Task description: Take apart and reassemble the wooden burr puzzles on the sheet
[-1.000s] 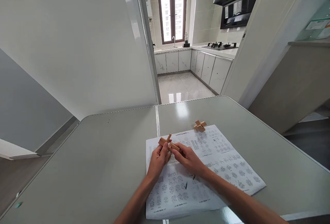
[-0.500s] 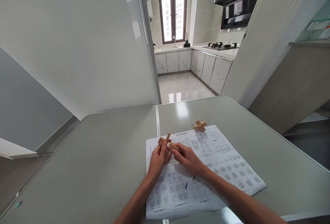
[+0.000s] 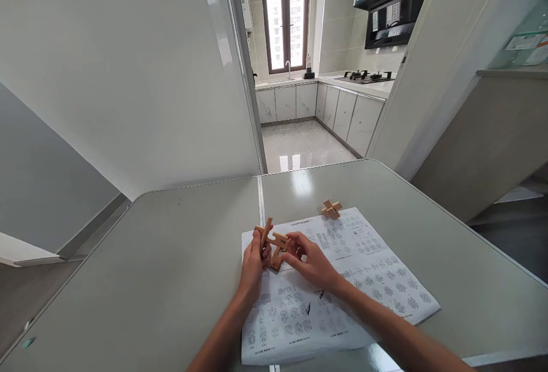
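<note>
My left hand (image 3: 253,263) is closed around notched wooden puzzle pieces (image 3: 266,235) that cross each other, one sticking up at a slant. Another notched wooden piece (image 3: 281,240) extends from them to the right, and the curled fingers of my right hand (image 3: 311,262) are at its end. Just below, a further wooden piece (image 3: 276,259) tilts down between the hands. How the pieces interlock is partly hidden by my fingers. Both hands are above a printed sheet (image 3: 299,326) covered with small puzzle diagrams.
A cross-shaped wooden puzzle assembly (image 3: 331,209) stands at the sheet's far edge. The grey-green table (image 3: 192,280) has a pale seam running through it. Beyond its far edge, a doorway opens onto a kitchen with white cabinets (image 3: 286,102) and a stove (image 3: 367,76).
The pieces in my left hand have turned and shifted slightly left. My right thumb has come away from the right-hand piece, and the lower piece shows more.
</note>
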Tool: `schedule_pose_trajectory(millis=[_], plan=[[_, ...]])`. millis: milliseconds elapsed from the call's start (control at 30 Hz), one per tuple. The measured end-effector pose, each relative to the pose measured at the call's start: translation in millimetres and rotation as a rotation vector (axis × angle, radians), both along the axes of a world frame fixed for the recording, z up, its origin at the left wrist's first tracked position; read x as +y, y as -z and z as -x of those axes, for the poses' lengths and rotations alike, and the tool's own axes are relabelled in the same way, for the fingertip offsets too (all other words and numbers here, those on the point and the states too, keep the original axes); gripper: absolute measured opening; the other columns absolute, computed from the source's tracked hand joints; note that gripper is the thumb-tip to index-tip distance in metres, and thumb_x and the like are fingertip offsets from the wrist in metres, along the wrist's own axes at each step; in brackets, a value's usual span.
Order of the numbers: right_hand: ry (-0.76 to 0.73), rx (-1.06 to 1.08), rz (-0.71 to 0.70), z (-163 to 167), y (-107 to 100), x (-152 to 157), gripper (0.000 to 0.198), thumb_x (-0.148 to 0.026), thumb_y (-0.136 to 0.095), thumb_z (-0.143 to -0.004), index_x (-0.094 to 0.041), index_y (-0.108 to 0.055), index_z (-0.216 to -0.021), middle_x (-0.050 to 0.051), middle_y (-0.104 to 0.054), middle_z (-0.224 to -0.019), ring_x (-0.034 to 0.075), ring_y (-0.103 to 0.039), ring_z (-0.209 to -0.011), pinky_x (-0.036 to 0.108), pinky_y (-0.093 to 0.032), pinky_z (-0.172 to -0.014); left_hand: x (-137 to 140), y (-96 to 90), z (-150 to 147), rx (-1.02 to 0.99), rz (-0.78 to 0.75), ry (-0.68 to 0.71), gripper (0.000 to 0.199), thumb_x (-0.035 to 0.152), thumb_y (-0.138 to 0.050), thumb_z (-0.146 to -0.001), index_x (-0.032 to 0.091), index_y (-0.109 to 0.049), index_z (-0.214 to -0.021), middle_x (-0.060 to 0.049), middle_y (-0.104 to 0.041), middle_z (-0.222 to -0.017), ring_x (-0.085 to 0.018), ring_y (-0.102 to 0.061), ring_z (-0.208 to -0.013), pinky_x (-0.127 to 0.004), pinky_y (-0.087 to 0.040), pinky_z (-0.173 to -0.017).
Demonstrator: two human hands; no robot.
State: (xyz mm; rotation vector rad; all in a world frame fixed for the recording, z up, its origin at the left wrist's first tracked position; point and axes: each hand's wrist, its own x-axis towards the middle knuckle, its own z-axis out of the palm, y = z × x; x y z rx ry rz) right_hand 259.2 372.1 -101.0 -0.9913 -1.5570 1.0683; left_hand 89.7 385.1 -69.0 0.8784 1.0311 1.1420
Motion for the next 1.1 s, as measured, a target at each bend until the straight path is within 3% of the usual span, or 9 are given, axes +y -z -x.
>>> schedule_pose_trajectory(millis=[133, 233, 367, 633, 733, 900, 1100], plan=[[0.103, -0.272, -0.214, 2, 9, -2, 0.042, -0.029, -0.075, -0.085, -0.025, -0.060, -0.124, 0.010, -0.061, -0.118, 0.028, -0.061, -0.106, 0.046, -0.054, -0.094, 4, 1.9, 4, -0.052, 0.006, -0.098, 0.066, 0.070, -0.062, -0.088, 0.018, -0.068, -0.129, 0.009, -0.029, -0.063, -0.007, -0.018, -0.048, -0.021, -0.017, -0.044], [0.098, -0.433, -0.294, 4, 17, -3, 0.058, -0.026, -0.081, -0.079, -0.027, -0.058, -0.132, 0.013, -0.054, -0.137, 0.034, -0.051, -0.129, 0.053, -0.048, -0.107, 6, 4.4, 6, -0.092, 0.028, -0.141, 0.066, 0.069, -0.064, -0.087, 0.017, -0.069, -0.127, 0.010, -0.030, -0.062, -0.006, -0.019, -0.047, -0.020, -0.021, -0.044], [0.075, -0.591, -0.320, 4, 23, -3, 0.072, -0.036, -0.086, -0.077, -0.029, -0.055, -0.141, 0.013, -0.044, -0.153, 0.038, -0.037, -0.143, 0.058, -0.040, -0.115, 8, 7.2, 7, -0.123, 0.037, -0.151, 0.065, 0.068, -0.065, -0.087, 0.016, -0.068, -0.127, 0.010, -0.030, -0.060, -0.006, -0.020, -0.046, -0.019, -0.023, -0.044], [0.068, -0.643, -0.350, 5, 16, -6, 0.055, -0.038, -0.083, -0.081, -0.031, -0.065, -0.133, 0.012, -0.049, -0.146, 0.037, -0.043, -0.137, 0.057, -0.040, -0.113, 9, 6.7, 6, -0.115, 0.042, -0.163, 0.066, 0.068, -0.065, -0.086, 0.016, -0.068, -0.126, 0.010, -0.032, -0.060, -0.005, -0.022, -0.046, -0.019, -0.022, -0.043], [0.097, -0.588, -0.341, 6, 14, -6, 0.046, -0.033, -0.082, -0.080, -0.030, -0.068, -0.124, 0.012, -0.054, -0.137, 0.036, -0.050, -0.130, 0.055, -0.045, -0.109, 9, 6.6, 7, -0.116, 0.043, -0.157, 0.064, 0.068, -0.066, -0.086, 0.017, -0.069, -0.126, 0.010, -0.031, -0.060, -0.005, -0.021, -0.046, -0.019, -0.022, -0.042], [0.160, -0.457, -0.288, 3, 15, 1, 0.050, -0.028, -0.081, -0.077, -0.027, -0.063, -0.124, 0.014, -0.055, -0.133, 0.035, -0.053, -0.126, 0.053, -0.051, -0.104, 10, 8.4, 8, -0.107, 0.029, -0.152, 0.062, 0.068, -0.066, -0.086, 0.018, -0.069, -0.124, 0.010, -0.031, -0.061, -0.005, -0.020, -0.045, -0.019, -0.021, -0.042], [0.285, -0.266, -0.186, -6, 14, 11, 0.048, -0.036, -0.078, -0.082, -0.024, -0.057, -0.123, 0.013, -0.053, -0.133, 0.032, -0.058, -0.122, 0.050, -0.051, -0.107, 9, 8.4, 8, -0.076, 0.011, -0.128, 0.062, 0.069, -0.065, -0.087, 0.019, -0.070, -0.122, 0.009, -0.030, -0.062, -0.006, -0.020, -0.046, -0.019, -0.020, -0.042]])
